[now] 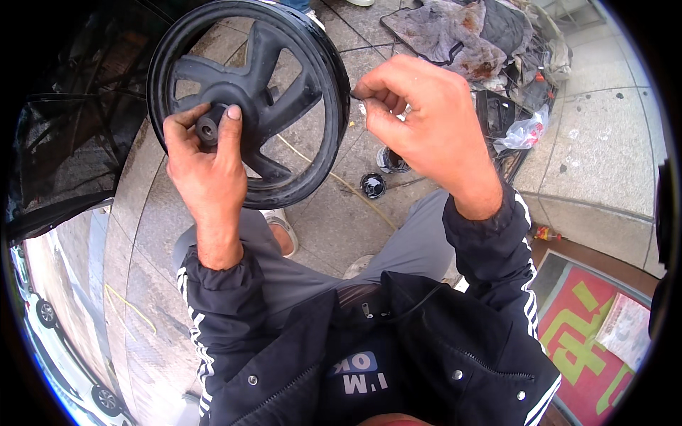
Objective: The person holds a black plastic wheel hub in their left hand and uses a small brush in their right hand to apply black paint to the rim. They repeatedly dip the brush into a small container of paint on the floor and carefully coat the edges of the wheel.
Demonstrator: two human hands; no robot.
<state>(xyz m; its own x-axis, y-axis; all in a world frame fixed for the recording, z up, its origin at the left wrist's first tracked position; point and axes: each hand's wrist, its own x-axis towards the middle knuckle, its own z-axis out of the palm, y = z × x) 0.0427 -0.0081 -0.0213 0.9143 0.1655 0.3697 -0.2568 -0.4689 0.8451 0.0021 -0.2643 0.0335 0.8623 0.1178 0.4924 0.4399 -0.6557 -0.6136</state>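
Note:
A black spoked wheel rim (254, 77), with no tyre on it, is held up at the left in front of me. My left hand (207, 160) grips it at the centre, thumb and fingers closed around the round hub end (207, 128) with a hole in it. To the right of the rim's edge is my right hand (426, 117), thumb and forefinger pinched together. A small dark bit shows at those fingertips, close to the rim, but I cannot make out what it is.
Two small open tins (373, 185) with dark smeared contents stand on the paving between my knees and the rim. A thin yellowish hose (334, 174) crosses the ground. Stained dark cloths (462, 32) and a clear plastic bag (524, 131) lie at the far right. A red-and-green board (579, 334) is near right.

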